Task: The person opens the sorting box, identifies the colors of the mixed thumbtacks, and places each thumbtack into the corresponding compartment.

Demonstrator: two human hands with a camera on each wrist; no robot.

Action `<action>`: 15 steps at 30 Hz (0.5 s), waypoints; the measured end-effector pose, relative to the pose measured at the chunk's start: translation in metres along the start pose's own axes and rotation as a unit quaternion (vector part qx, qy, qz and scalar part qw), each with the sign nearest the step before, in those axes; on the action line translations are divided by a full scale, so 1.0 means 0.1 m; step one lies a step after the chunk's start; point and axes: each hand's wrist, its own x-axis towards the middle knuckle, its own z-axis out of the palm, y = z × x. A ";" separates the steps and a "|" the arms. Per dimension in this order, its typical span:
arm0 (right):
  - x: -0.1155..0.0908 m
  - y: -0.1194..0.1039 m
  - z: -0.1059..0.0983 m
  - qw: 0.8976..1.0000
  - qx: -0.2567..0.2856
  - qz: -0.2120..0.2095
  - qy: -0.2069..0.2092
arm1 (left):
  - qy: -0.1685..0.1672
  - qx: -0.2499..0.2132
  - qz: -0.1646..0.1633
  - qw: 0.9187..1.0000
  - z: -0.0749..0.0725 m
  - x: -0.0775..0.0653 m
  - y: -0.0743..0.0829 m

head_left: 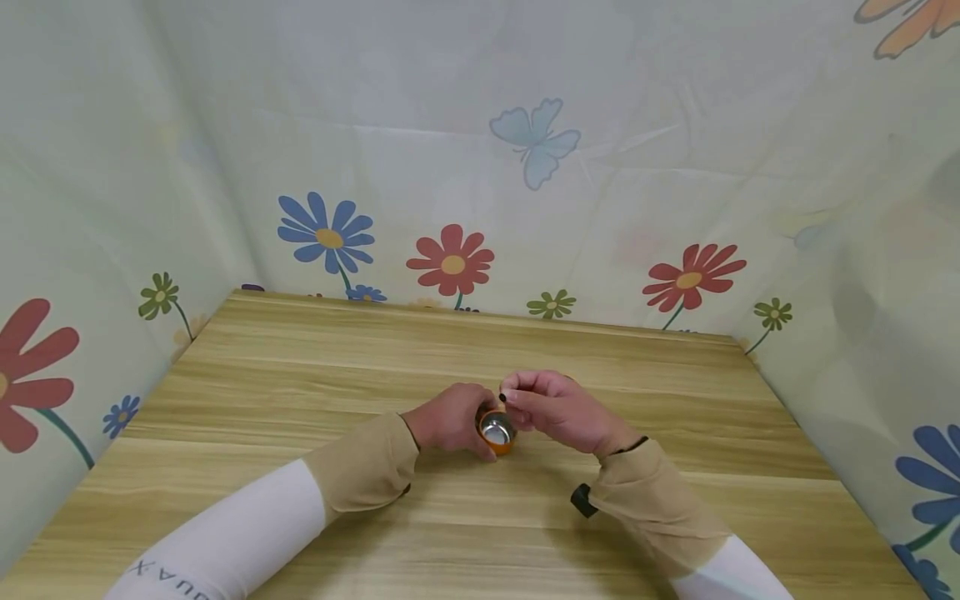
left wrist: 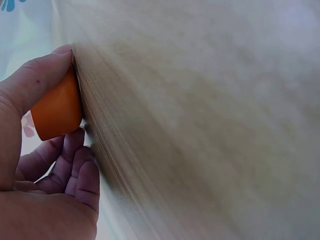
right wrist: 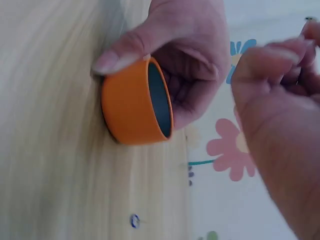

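A small orange cup (head_left: 497, 433) with a shiny metal-looking inside stands on the wooden table, its mouth facing up. My left hand (head_left: 453, 419) grips it from the left, with the thumb on the near side and the fingers round the far side. In the left wrist view the thumb lies against the orange wall of the cup (left wrist: 59, 111). Just above the cup's right rim, my right hand (head_left: 558, 410) pinches a tiny dark piece (head_left: 502, 398) between thumb and forefinger. That piece is too small to name. The right wrist view shows both hands and the cup (right wrist: 131, 107).
The wood-grain table (head_left: 300, 367) reaches back to a hanging cloth (head_left: 420, 150) printed with flowers and a butterfly. A black device (head_left: 583, 500) sits under the right sleeve. A small blue ring-like spot (right wrist: 135, 221) shows in the right wrist view.
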 end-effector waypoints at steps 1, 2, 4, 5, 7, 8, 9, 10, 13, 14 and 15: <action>0.01 0.00 -0.01 0.999 -0.033 0.010 0.014 | 0.000 -0.001 0.000 1.000 0.00 0.00 0.00; 0.01 0.01 -0.02 0.997 -0.067 0.019 0.026 | -0.001 0.000 0.000 1.000 -0.01 -0.01 0.01; 0.02 0.00 -0.03 0.989 -0.138 0.028 0.041 | -0.001 0.002 0.001 1.000 -0.01 -0.01 0.01; 0.03 0.00 -0.03 0.984 -0.171 0.030 0.045 | 0.000 0.002 0.002 1.000 -0.02 -0.02 0.02; 0.05 0.01 -0.03 0.971 -0.231 0.025 0.049 | 0.000 0.004 0.005 1.000 -0.03 -0.02 0.03; 0.06 0.01 -0.02 0.963 -0.264 0.021 0.051 | 0.001 0.005 0.007 1.000 -0.03 -0.03 0.04; 0.07 0.01 -0.01 0.952 -0.301 0.015 0.052 | 0.002 0.008 0.010 1.000 -0.03 -0.03 0.04; 0.08 0.01 -0.01 0.941 -0.335 0.012 0.053 | 0.002 0.012 0.012 1.000 -0.04 -0.03 0.05; 0.11 0.03 0.00 0.903 -0.424 0.012 0.062 | 0.001 0.022 0.016 1.000 -0.04 -0.03 0.05; 0.12 0.04 0.00 0.892 -0.446 0.014 0.063 | 0.000 0.026 0.018 1.000 -0.04 -0.03 0.06; 0.12 0.05 0.00 0.882 -0.466 0.019 0.064 | 0.000 0.028 0.019 0.999 -0.04 -0.03 0.06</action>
